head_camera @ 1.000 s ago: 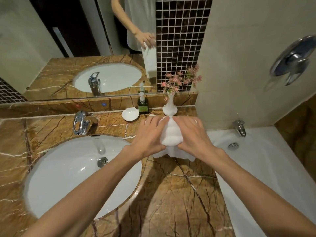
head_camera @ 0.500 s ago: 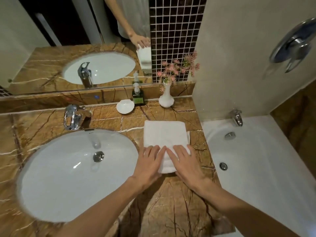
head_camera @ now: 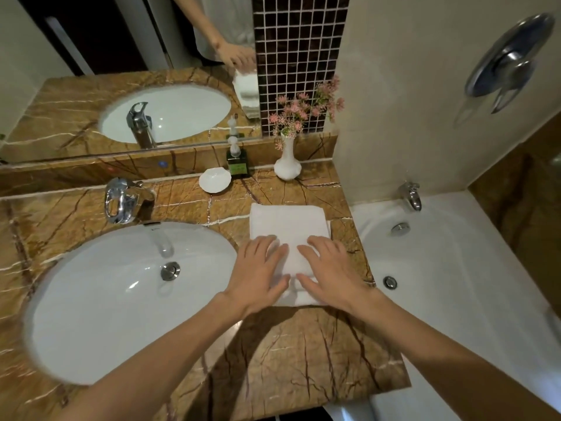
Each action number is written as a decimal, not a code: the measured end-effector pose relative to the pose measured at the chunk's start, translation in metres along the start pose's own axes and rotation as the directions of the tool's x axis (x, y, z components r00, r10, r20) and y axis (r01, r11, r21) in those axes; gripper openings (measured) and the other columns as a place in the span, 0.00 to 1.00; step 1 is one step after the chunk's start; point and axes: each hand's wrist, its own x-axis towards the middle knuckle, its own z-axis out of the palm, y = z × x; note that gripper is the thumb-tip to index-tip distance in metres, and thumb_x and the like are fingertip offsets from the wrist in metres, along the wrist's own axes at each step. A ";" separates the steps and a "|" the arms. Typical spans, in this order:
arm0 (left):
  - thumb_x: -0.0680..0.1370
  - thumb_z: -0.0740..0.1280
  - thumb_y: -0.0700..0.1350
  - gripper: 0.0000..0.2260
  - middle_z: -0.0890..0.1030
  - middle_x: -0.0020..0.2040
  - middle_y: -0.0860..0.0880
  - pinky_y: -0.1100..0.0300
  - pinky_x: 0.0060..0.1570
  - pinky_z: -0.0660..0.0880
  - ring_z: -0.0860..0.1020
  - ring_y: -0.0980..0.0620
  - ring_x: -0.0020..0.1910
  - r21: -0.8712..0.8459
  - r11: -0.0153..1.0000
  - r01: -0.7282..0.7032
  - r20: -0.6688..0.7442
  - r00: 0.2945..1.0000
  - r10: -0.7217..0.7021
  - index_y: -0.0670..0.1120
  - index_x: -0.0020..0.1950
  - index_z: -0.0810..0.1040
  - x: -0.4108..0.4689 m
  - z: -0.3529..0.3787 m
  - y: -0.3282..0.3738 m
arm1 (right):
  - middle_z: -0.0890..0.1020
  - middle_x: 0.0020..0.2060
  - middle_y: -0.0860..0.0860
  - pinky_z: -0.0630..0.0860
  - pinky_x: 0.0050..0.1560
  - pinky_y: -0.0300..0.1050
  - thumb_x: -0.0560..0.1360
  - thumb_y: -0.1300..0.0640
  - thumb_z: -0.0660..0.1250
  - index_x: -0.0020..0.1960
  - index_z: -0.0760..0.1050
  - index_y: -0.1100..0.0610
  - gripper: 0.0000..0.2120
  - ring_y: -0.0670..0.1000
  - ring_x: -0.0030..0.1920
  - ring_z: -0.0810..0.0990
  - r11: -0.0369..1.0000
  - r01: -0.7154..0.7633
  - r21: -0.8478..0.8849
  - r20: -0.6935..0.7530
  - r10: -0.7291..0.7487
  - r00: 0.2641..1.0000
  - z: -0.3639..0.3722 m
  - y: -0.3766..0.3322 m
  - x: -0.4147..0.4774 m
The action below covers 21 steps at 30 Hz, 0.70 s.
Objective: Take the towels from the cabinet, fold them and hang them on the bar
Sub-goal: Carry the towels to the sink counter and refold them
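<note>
White towel (head_camera: 288,226) lies folded on the brown marble counter (head_camera: 303,354), between the sink (head_camera: 100,299) and the bathtub (head_camera: 449,268). Both hands rest on its near half. Left hand (head_camera: 258,275) flat, fingers spread and straight; right hand (head_camera: 328,271) likewise, palm down. Neither pinches any cloth. Pressing flat likely sets the crease and keeps the layers square. Far edge sits just short of the white vase (head_camera: 287,165) with pink flowers; soap bottle (head_camera: 236,161) and small dish (head_camera: 215,180) stand behind. Fold looks nearly done; hanging not yet started. No towel bar in view.
</note>
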 end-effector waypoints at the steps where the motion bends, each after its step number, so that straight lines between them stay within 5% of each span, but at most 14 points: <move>1: 0.77 0.53 0.60 0.28 0.67 0.72 0.40 0.41 0.69 0.59 0.64 0.38 0.71 0.010 0.999 0.039 0.026 0.999 -0.039 0.47 0.72 0.68 0.005 -0.001 0.001 | 0.67 0.71 0.59 0.59 0.69 0.57 0.77 0.42 0.59 0.72 0.64 0.57 0.29 0.59 0.71 0.64 1.000 -0.029 0.000 0.003 0.029 1.000 -0.004 0.001 0.006; 5: 0.79 0.39 0.61 0.28 0.40 0.78 0.47 0.42 0.73 0.37 0.40 0.41 0.77 0.076 0.991 0.108 0.159 0.980 -0.119 0.52 0.78 0.45 0.016 0.011 0.003 | 0.46 0.78 0.56 0.39 0.76 0.56 0.82 0.43 0.46 0.78 0.45 0.59 0.31 0.55 0.78 0.41 0.995 -0.048 -0.084 0.117 0.058 0.991 -0.004 0.002 0.020; 10: 0.79 0.35 0.61 0.28 0.42 0.79 0.46 0.42 0.72 0.35 0.39 0.42 0.77 0.134 0.983 0.125 0.225 0.962 -0.153 0.53 0.78 0.39 0.019 0.023 0.001 | 0.40 0.78 0.55 0.37 0.76 0.55 0.82 0.43 0.41 0.78 0.40 0.60 0.31 0.54 0.77 0.36 0.996 -0.057 -0.074 0.227 0.072 0.971 0.007 0.005 0.023; 21: 0.81 0.38 0.60 0.27 0.41 0.79 0.45 0.41 0.74 0.41 0.38 0.41 0.77 0.131 0.986 0.100 0.267 0.954 -0.133 0.52 0.78 0.39 0.009 0.032 0.004 | 0.38 0.77 0.55 0.38 0.76 0.55 0.81 0.42 0.39 0.77 0.39 0.60 0.32 0.54 0.76 0.33 0.997 -0.055 -0.054 0.196 0.065 0.978 0.033 0.007 0.012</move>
